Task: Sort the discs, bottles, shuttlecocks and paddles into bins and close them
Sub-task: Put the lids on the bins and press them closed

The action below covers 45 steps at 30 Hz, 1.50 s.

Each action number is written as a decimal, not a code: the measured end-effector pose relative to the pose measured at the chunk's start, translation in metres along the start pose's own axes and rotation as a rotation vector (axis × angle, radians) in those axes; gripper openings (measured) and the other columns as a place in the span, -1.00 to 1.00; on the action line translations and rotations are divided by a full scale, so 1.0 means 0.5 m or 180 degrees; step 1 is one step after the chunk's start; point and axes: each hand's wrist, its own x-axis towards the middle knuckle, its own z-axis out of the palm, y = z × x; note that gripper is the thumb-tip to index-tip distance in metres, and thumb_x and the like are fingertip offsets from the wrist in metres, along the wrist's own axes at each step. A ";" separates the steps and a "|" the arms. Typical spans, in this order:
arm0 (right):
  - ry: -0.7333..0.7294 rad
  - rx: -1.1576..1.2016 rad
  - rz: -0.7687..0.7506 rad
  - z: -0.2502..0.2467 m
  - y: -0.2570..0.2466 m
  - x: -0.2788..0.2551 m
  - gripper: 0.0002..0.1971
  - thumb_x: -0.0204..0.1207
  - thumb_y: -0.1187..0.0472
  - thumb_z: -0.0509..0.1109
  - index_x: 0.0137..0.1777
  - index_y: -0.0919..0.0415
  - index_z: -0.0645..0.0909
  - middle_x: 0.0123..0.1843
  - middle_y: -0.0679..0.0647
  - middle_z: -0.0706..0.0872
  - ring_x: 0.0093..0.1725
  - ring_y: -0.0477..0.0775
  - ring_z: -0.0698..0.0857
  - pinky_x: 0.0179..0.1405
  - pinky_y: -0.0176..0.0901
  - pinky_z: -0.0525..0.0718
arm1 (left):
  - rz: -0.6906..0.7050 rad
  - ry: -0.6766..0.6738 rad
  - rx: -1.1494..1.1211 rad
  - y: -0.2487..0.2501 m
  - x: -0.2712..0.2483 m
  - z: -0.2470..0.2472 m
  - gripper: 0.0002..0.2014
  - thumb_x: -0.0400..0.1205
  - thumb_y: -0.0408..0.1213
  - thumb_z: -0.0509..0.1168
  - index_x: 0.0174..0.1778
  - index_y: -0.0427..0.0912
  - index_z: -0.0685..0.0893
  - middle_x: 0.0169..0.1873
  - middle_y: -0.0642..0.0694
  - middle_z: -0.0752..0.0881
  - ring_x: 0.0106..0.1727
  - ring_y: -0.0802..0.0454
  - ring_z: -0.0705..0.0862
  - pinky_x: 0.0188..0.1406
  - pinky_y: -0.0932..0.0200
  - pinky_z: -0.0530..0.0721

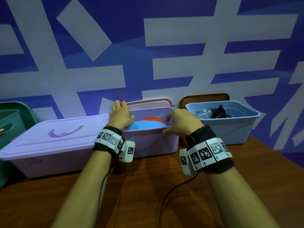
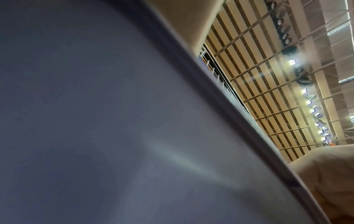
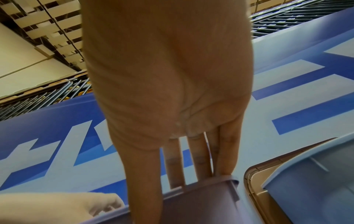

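Observation:
An open lilac bin [image 1: 153,143] stands in the middle of the row, holding a blue disc [image 1: 143,125] and a red disc [image 1: 153,119]. Its pink lid [image 1: 149,102] leans on the wall behind it. My left hand [image 1: 120,115] grips the bin's left rim, thumb inside. My right hand [image 1: 179,122] grips the front right corner. In the right wrist view the right hand [image 3: 172,91] has its fingers over the rim [image 3: 220,180] and its thumb on the outer wall. The left wrist view is filled by the bin's wall [image 2: 95,121].
A closed purple bin [image 1: 54,142] touches the lilac bin's left side. At right an open blue bin [image 1: 230,129] holds clear bottles and dark items, with a brown lid [image 1: 204,97] leaning behind it. A green bin [image 1: 9,119] sits far left. Wrist cables trail over the wooden table [image 1: 148,186].

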 end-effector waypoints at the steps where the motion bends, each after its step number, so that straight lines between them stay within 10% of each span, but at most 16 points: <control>1: 0.0051 -0.0049 -0.0018 0.002 -0.001 0.000 -0.58 0.42 -0.07 0.60 0.24 0.06 0.72 0.16 0.04 0.76 0.10 0.09 0.72 0.09 0.01 0.72 | 0.0000 0.0011 -0.0046 0.000 0.000 -0.001 -0.50 0.68 -0.13 0.36 0.44 -0.27 0.36 0.46 -0.26 0.32 0.48 -0.30 0.35 0.38 -0.23 0.45; 16: 0.0096 -0.0218 0.0454 -0.004 0.004 0.009 -0.42 0.14 -0.25 0.71 0.00 0.16 0.77 -0.04 0.10 0.78 -0.02 0.14 0.74 0.00 0.08 0.77 | -0.0137 -0.0161 -0.0698 0.004 0.000 -0.033 -0.65 0.70 -0.50 0.09 0.42 -0.39 0.46 0.42 -0.35 0.35 0.25 -0.42 0.62 0.32 -0.12 0.54; 21: 0.0092 -0.0181 0.0507 -0.005 0.004 0.011 -0.37 0.09 -0.29 0.71 0.02 0.15 0.77 -0.04 0.10 0.79 -0.02 0.17 0.75 0.02 0.10 0.78 | 0.0312 0.0087 -0.1367 0.007 0.002 -0.070 -0.75 0.73 -0.39 0.12 0.33 -0.23 0.48 0.25 -0.26 0.67 0.26 -0.26 0.67 0.27 -0.10 0.64; 26: -0.0040 -0.0114 0.0478 -0.011 0.006 0.012 -0.43 0.12 -0.26 0.71 -0.03 0.15 0.79 -0.09 0.09 0.79 -0.04 0.14 0.75 0.03 0.14 0.79 | 0.0230 -0.0340 -0.0720 0.011 -0.012 -0.078 -0.43 0.77 -0.26 0.19 0.71 -0.24 0.22 0.68 -0.24 0.25 0.59 -0.25 0.43 0.52 -0.06 0.40; 31: -0.0132 -0.0055 0.0517 -0.023 0.027 0.016 -0.51 0.06 -0.17 0.77 -0.14 0.14 0.80 -0.16 0.07 0.79 -0.09 0.14 0.78 0.02 0.14 0.80 | 0.0094 -0.0743 -0.0686 -0.005 -0.008 -0.083 -0.32 0.77 -0.08 0.23 0.77 -0.15 0.11 0.73 -0.16 0.25 0.67 -0.20 0.34 0.57 -0.07 0.35; 39: -0.0263 -0.0102 0.0523 -0.031 0.055 0.021 -0.55 0.13 -0.15 0.76 -0.14 0.17 0.83 -0.17 0.07 0.82 -0.08 0.10 0.78 0.07 0.11 0.79 | 0.0418 -0.0665 -0.0435 -0.025 -0.008 -0.085 -0.61 0.65 -0.26 0.38 0.42 -0.13 0.60 0.28 -0.20 0.69 0.12 -0.13 0.68 0.07 0.05 0.62; 45: -0.0327 -0.0155 0.0460 -0.038 0.069 0.018 -0.63 0.18 -0.14 0.73 -0.21 0.12 0.84 -0.20 0.01 0.82 -0.08 0.05 0.77 0.08 0.08 0.78 | 0.0475 0.0289 -0.0984 -0.016 -0.017 -0.119 -0.67 0.58 -0.50 0.25 0.05 -0.06 0.83 -0.11 0.00 0.76 0.02 0.00 0.67 0.01 0.18 0.58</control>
